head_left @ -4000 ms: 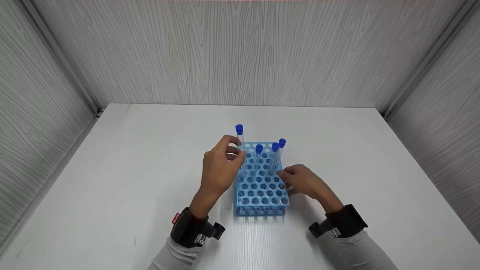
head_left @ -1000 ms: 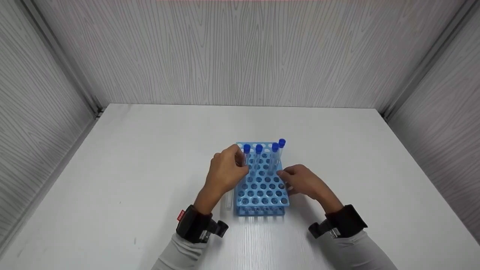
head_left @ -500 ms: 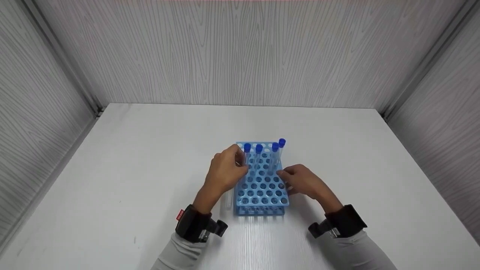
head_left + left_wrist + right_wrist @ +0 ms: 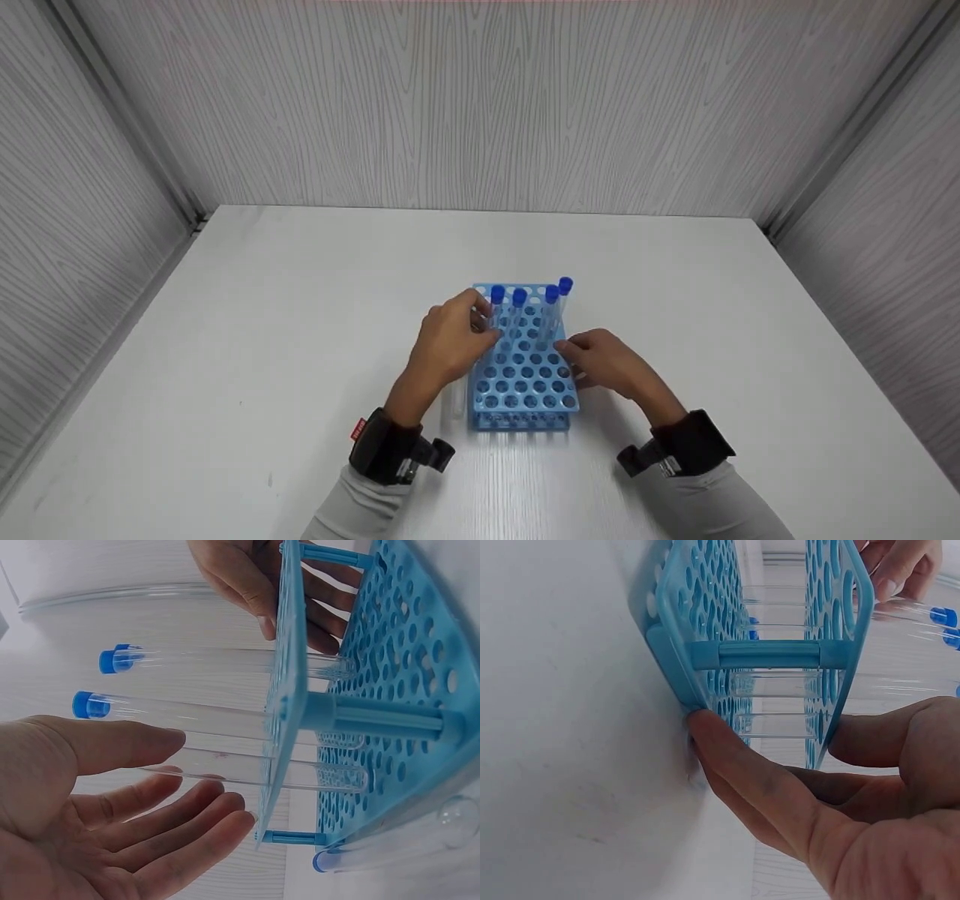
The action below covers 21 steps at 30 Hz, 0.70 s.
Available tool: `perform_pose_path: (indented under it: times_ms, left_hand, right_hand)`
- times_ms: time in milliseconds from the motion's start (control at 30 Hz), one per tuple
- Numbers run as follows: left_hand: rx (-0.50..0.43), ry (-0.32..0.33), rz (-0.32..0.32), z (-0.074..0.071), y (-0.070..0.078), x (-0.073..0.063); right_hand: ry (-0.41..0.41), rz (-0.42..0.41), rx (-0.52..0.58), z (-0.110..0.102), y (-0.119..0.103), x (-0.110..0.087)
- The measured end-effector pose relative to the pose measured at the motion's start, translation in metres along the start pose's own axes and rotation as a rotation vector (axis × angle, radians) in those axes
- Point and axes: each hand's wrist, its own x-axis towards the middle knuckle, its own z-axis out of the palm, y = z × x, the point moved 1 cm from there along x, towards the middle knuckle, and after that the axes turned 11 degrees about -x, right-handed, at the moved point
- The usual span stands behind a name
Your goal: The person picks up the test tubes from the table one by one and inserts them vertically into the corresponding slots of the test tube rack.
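A light-blue test tube rack (image 4: pixel 525 410) stands on the table, with several clear test tubes upright in it, each with a blue cap. My left hand (image 4: pixel 448 337) pinches a test tube (image 4: pixel 217 765) on the rack's left side between thumb and fingers. In the left wrist view that tube passes through the upper plate and reaches down to the lower one. My right hand (image 4: pixel 609 364) holds the rack's right side. The right wrist view has its thumb at the upper plate and fingertips (image 4: pixel 709 731) against the base. Two capped test tubes (image 4: pixel 551 295) (image 4: pixel 565 286) lean near the right hand.
Another test tube (image 4: pixel 458 401) lies on the table just left of the rack, partly under my left wrist. A blue cap (image 4: pixel 324 861) shows at its end in the left wrist view. Grey wood-grain panels (image 4: pixel 480 105) border the table (image 4: pixel 300 300) at the back and sides.
Four seconds ago my left hand held the tube higher and farther back; it has since come down into the rack. Lately it has only shifted slightly right. My right hand stays put.
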Motion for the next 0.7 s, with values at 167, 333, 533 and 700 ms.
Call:
perform_pose_path:
  times_ms: [167,333,533,700]
  left_hand:
    - [-0.008,-0.013,-0.014,-0.002,0.002,-0.001]
    - [-0.002,-0.033,-0.034,-0.004,0.002,0.0]
    - [-0.001,-0.048,-0.022,-0.008,0.001,-0.001]
    - [-0.025,-0.025,-0.008,-0.011,-0.003,0.0]
  right_hand:
    - [0.0,0.003,0.002,0.0,0.0,0.0]
    - [0.0,0.016,-0.001,0.0,-0.002,0.0]
    - [-0.001,0.021,-0.005,0.0,-0.002,0.0]
    - [0.0,0.015,-0.013,0.0,-0.002,0.0]
